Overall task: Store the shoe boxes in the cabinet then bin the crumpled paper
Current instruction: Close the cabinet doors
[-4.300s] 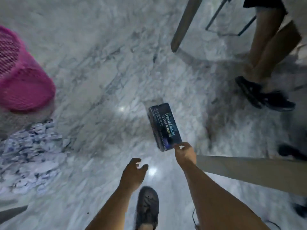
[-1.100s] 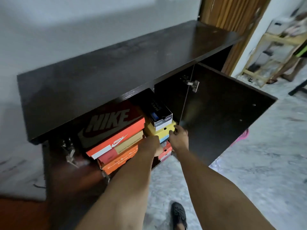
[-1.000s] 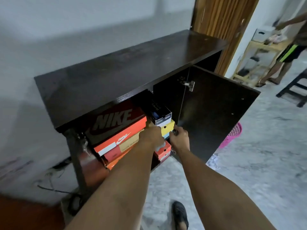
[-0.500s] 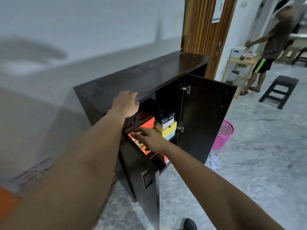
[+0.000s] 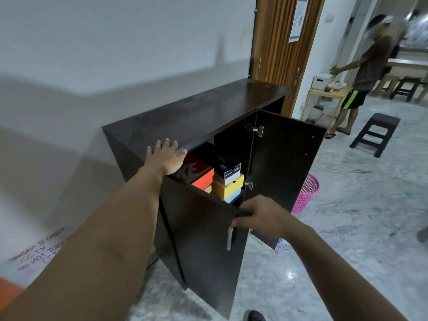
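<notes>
The dark cabinet [image 5: 196, 112] stands against the white wall with both doors swung out. Inside sit stacked shoe boxes: an orange Nike box [image 5: 199, 174], a dark box [image 5: 222, 164] on a yellow box [image 5: 228, 187]. My left hand [image 5: 165, 156] lies flat with straight fingers on the cabinet's front top edge. My right hand [image 5: 259, 216] grips the top corner of the left door [image 5: 201, 239], just above its metal handle [image 5: 229, 237]. Crumpled paper [image 5: 281, 245] shows on the floor behind the right door [image 5: 284, 163].
A pink mesh bin [image 5: 305, 193] stands on the marble floor to the right of the cabinet. Further right are a dark stool [image 5: 375, 133], a small wooden table and another person standing. My shoe [image 5: 254, 316] is at the bottom edge.
My right hand left the boxes and took hold of the left door's top corner. My left hand flattened on the cabinet top. The view pulled back and rose.
</notes>
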